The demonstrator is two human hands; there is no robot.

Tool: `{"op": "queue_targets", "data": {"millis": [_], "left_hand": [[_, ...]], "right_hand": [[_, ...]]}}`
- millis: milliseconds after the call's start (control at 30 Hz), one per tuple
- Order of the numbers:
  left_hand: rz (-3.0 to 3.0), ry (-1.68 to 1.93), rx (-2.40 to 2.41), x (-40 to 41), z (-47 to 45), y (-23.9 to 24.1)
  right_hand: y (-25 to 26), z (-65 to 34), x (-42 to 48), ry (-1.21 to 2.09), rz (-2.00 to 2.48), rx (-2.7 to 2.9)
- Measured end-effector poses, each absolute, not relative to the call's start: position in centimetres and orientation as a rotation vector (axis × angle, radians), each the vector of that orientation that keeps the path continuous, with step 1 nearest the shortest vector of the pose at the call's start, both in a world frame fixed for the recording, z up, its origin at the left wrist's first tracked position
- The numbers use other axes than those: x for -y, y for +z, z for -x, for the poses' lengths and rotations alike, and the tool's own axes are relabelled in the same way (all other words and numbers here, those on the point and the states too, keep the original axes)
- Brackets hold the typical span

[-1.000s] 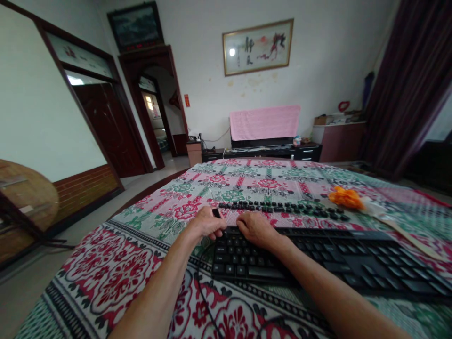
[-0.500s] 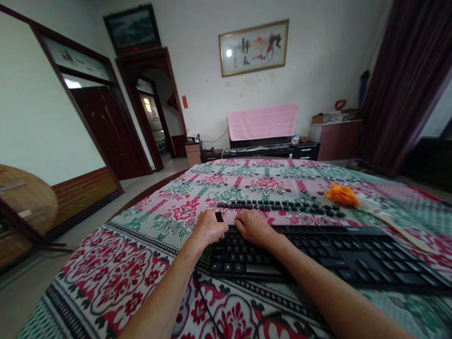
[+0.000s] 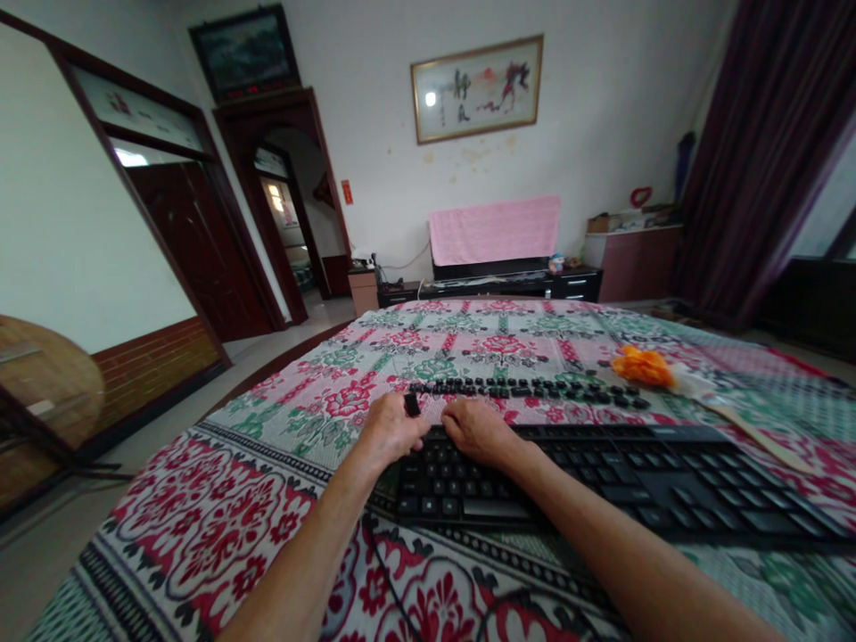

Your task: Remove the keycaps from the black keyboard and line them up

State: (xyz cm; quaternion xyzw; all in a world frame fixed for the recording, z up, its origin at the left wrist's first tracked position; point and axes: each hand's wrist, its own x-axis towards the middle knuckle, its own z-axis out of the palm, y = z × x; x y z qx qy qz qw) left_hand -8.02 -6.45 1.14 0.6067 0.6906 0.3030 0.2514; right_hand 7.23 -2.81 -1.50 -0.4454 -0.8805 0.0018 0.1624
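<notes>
A black keyboard (image 3: 635, 486) lies across a table under a red, green and white floral cloth (image 3: 220, 526). My left hand (image 3: 391, 428) rests at the keyboard's far left corner, fingers curled round a small black keycap (image 3: 413, 405). My right hand (image 3: 476, 432) lies palm down on the upper left keys, fingers bent against them; what they press or pinch is hidden. Beyond both hands, several loose black keycaps (image 3: 528, 389) are lined up in rows on the cloth.
An orange object (image 3: 640, 366) with a pale strip (image 3: 749, 430) lies at the right. The keyboard's cable (image 3: 388, 580) runs toward me over the cloth. A round wooden tabletop (image 3: 40, 379) leans at the left. A pink-covered screen (image 3: 495, 230) stands by the far wall.
Both hands have stayed at the keyboard's left end. The keycap in my left hand has tipped slightly; the view has shifted a little.
</notes>
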Motion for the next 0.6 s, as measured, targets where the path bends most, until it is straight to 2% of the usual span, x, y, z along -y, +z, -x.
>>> {"op": "queue_targets", "data": {"millis": [600], "left_hand": [[-1.577, 0.794, -1.942, 6.69, 7.67, 1.28]], "right_hand": [[-1.43, -7.28, 2.79, -0.01, 1.276, 2.536]]}}
